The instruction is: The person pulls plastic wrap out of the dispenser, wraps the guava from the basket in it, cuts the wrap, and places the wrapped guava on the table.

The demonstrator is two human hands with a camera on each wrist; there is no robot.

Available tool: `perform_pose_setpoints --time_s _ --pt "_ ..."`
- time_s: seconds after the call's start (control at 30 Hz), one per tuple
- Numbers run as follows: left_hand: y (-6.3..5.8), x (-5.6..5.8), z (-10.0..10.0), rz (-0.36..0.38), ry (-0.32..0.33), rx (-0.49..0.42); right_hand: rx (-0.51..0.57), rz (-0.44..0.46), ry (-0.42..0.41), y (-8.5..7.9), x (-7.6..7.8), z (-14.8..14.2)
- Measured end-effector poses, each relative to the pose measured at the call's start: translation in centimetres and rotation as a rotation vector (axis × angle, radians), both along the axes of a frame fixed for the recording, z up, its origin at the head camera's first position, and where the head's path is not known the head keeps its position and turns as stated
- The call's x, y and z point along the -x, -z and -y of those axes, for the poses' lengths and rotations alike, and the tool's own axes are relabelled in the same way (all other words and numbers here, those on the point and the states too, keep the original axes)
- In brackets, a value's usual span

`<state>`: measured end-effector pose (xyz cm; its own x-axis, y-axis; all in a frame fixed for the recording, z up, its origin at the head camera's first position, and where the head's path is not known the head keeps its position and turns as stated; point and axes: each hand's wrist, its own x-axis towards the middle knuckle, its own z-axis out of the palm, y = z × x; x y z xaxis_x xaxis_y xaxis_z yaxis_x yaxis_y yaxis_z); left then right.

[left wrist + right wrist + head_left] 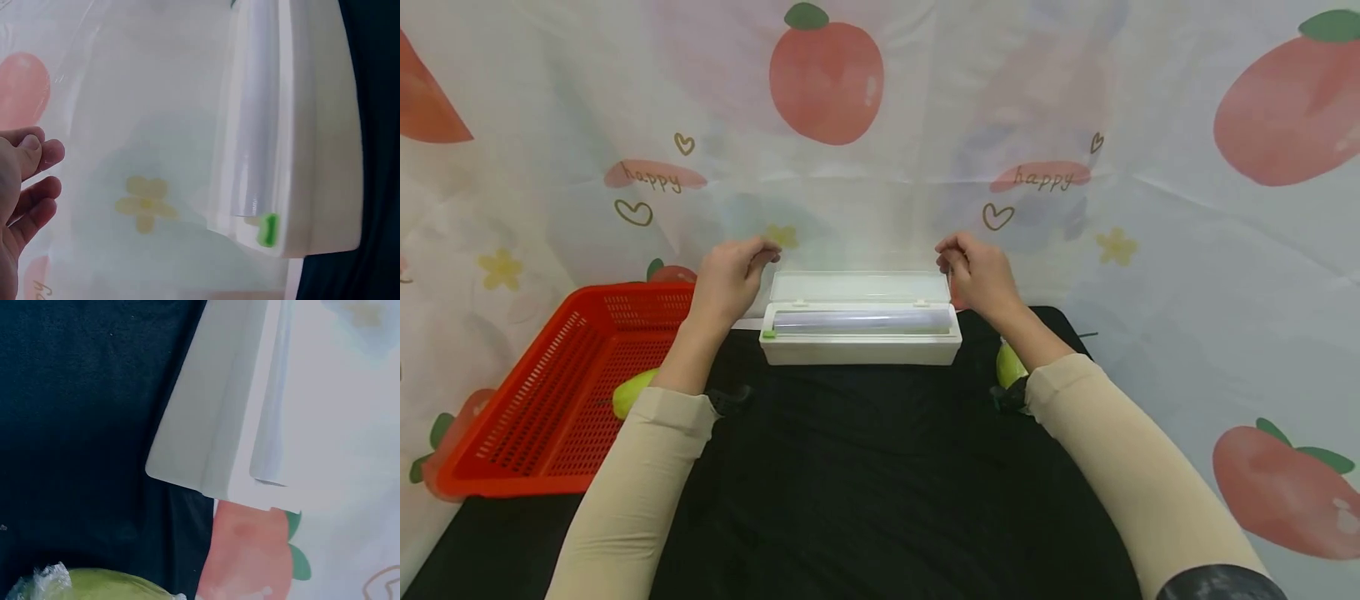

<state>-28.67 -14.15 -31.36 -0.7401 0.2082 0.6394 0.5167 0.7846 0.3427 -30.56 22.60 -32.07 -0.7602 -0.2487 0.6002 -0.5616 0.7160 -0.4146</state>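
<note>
A white cling film dispenser box [861, 350] stands at the back of the black-covered table, its lid [860, 287] raised. Inside lies a roll of clear cling film [861, 321], and a green cutter slider [269, 230] sits at the left end. Clear film with a faint creased edge reaches from the box toward my left hand [727, 279], whose thumb and finger pinch it above the box's left end. My right hand [981, 273], above the right end, has thumb and fingers together in a similar pinch; the film there hardly shows. The right wrist view leaves that hand out.
A red plastic basket [523, 483] stands on the left, with a yellow-green pear [631, 392] in it partly behind my left arm. Near my right wrist lies another yellow-green fruit [119, 584], wrapped in clear film. A printed fruit-pattern curtain [880, 208] hangs directly behind the box.
</note>
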Motion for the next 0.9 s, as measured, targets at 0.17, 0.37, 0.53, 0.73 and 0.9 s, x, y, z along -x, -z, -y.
perform_pose_setpoints --time_s 0.17,0.37,0.53,0.73,0.9 --pt "-0.8 -0.1 -0.3 -0.002 -0.004 -0.009 -0.007 -0.019 0.010 -0.8 -0.2 -0.3" --pt "-2.1 -0.3 -0.2 -0.039 -0.006 -0.028 0.006 -0.042 0.006 -1.9 -0.4 -0.3" --pt "-2.9 -0.6 -0.1 -0.083 0.000 -0.024 0.029 -0.047 0.007 -2.6 -0.7 -0.2" --pt "-3.9 -1.2 0.0 -0.115 0.004 -0.025 0.043 -0.088 0.003 -3.3 -1.1 -0.1" --pt "-4.6 -1.7 0.3 -0.169 0.017 -0.021 0.055 -0.118 -0.021 -4.2 -1.3 0.2"
